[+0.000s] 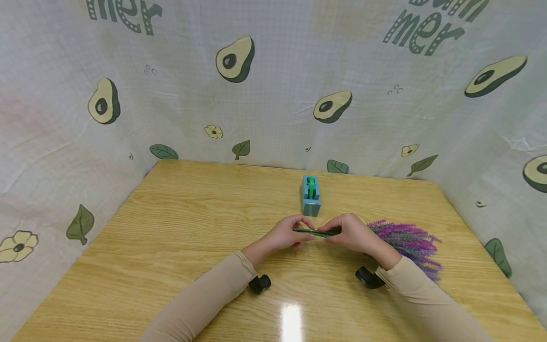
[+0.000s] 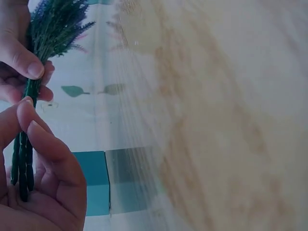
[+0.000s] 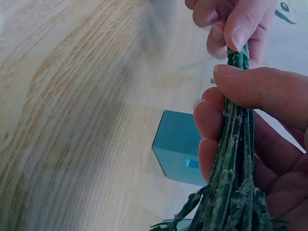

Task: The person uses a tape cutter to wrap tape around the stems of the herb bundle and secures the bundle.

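A bunch of artificial lavender (image 1: 406, 244) with purple flower heads lies sideways over the table, its green stems (image 3: 236, 139) gathered together. My right hand (image 1: 350, 232) grips the stems, with the thumb on one side and the fingers curled on the other. Close beside it, my left hand (image 1: 290, 232) pinches the bundle nearer the cut ends between thumb and fingertips. In the left wrist view the stem ends (image 2: 23, 178) stick out past that pinch over the palm. Whether tape is wound round the stems is hard to tell.
Just beyond the hands stands a blue tape dispenser (image 1: 311, 195) with a green roll. The wooden table (image 1: 192, 213) backs onto a cloth (image 1: 273, 85) printed with avocados and leaves. A black wrist camera (image 1: 259, 283) sits by the left sleeve, another (image 1: 368, 278) by the right.
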The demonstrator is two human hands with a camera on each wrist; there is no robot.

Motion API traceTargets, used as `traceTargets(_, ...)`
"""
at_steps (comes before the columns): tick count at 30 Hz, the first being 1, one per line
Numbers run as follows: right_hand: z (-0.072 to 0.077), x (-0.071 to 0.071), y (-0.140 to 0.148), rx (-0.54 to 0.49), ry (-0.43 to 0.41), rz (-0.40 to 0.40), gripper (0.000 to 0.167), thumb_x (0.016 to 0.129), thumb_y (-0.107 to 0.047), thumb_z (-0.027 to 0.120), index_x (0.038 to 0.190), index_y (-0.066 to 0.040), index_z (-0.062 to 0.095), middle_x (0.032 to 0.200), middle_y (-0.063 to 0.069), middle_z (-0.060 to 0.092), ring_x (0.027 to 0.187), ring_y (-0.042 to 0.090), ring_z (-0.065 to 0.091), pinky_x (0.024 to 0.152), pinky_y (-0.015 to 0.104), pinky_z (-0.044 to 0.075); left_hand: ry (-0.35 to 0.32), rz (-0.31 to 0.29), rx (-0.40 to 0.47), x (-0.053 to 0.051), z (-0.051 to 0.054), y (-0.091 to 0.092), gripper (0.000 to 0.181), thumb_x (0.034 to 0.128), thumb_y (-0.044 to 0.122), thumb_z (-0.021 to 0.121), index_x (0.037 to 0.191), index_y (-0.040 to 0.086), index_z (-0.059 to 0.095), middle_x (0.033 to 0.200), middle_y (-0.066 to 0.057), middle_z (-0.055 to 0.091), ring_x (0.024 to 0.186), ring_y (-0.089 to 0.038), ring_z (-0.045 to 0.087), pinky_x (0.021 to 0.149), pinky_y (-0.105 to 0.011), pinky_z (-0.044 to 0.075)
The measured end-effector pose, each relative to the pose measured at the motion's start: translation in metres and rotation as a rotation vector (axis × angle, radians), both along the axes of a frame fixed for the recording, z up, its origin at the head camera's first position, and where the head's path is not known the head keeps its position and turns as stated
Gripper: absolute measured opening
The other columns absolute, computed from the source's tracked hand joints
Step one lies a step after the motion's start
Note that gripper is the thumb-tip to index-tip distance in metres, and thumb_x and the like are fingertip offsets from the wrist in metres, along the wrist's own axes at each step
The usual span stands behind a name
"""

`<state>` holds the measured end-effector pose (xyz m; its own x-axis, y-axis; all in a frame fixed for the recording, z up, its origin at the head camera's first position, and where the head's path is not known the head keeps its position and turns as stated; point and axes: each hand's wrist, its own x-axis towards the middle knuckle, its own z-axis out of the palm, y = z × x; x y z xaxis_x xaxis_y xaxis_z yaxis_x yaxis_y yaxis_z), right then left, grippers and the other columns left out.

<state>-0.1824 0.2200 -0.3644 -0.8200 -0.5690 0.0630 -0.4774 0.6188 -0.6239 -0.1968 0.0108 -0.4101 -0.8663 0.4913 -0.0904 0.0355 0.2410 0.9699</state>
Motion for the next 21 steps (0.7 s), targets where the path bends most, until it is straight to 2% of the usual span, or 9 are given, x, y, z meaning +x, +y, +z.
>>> traceTargets(5,0.0011,0.0007,-0.0006,0.002,-0.004,0.007,0.02,0.078,-0.004,0.074,0.098,-0.002,0.073,0.094,0.008,0.07,0.084,0.018,0.065,0.066,0.026,0.052,-0.041,-0.024,0.032,0.0004,0.0001,-0.0004,0.018,0.0847,0.013,0.07,0.101,0.013,0.062,0.075,-0.018,0.062,0.05,-0.017,0.057,0.049,-0.025,0.049)
traceTargets(12,-0.0007,0.0017,-0.0011,0.017,0.014,0.009,0.019,0.078,-0.001,0.073,0.097,-0.002,0.073,0.092,0.008,0.07,0.086,0.02,0.065,0.069,0.029,0.053,-0.159,-0.04,0.129,0.0004,-0.0019,-0.0001,0.021,0.086,0.007,0.067,0.105,0.009,0.06,0.086,-0.023,0.066,0.061,-0.022,0.066,0.05,-0.025,0.051)
traceTargets(17,-0.001,0.0024,-0.0006,0.023,0.014,0.0,0.019,0.079,-0.001,0.073,0.098,-0.002,0.073,0.093,0.008,0.07,0.085,0.02,0.065,0.069,0.029,0.053,-0.194,-0.022,0.204,0.0001,-0.0027,0.0006,0.023,0.0858,0.001,0.065,0.109,0.003,0.063,0.093,-0.02,0.067,0.078,-0.025,0.068,0.064,-0.03,0.055)
traceTargets(21,-0.0007,0.0024,-0.0006,0.027,0.008,-0.008,0.019,0.079,-0.003,0.073,0.098,-0.002,0.073,0.093,0.008,0.07,0.086,0.02,0.065,0.069,0.029,0.053,-0.219,0.021,0.234,0.0005,-0.0032,0.0017,0.027,0.0841,-0.001,0.067,0.111,-0.001,0.065,0.101,-0.011,0.067,0.088,-0.02,0.066,0.077,-0.034,0.053)
